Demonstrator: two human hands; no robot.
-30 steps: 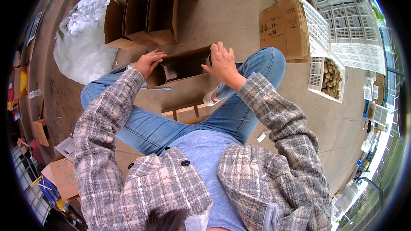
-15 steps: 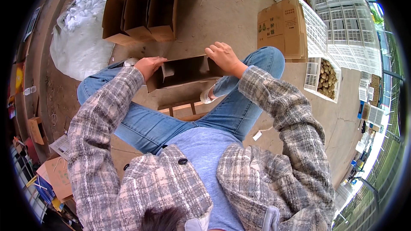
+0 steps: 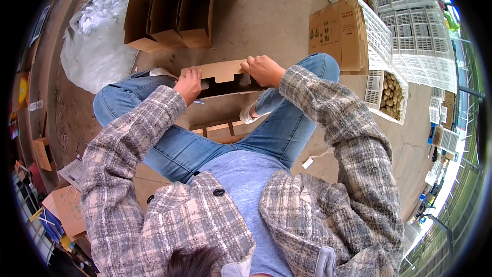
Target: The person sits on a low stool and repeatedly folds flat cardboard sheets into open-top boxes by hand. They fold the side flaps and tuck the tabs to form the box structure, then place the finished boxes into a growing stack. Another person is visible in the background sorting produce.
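Observation:
Between my lower legs is a brown cardboard box (image 3: 233, 87) with its top uncovered and a dark inside. Its far flap (image 3: 212, 71), which has a small tab cut at the middle, leans over the opening toward me. My left hand (image 3: 189, 85) holds the flap's left end, fingers curled over the edge. At the flap's right end, my right hand (image 3: 263, 70) grips the board with its fingers bent over. Part of the box's sides is hidden behind my hands and sleeves.
Several opened cardboard boxes (image 3: 197, 37) stand ahead on the left, beside a big white plastic sack (image 3: 95, 61). On the right, flat cardboard boxes (image 3: 335, 36) lean against white crates (image 3: 417, 31). A crate of brown roundish produce (image 3: 392, 95) sits nearby. A wooden stool edge (image 3: 220, 132) shows below.
The far flap has been folded inward over the box's opening, showing its lighter face and tab. My left hand has moved right and nearer; my right hand has shifted slightly left.

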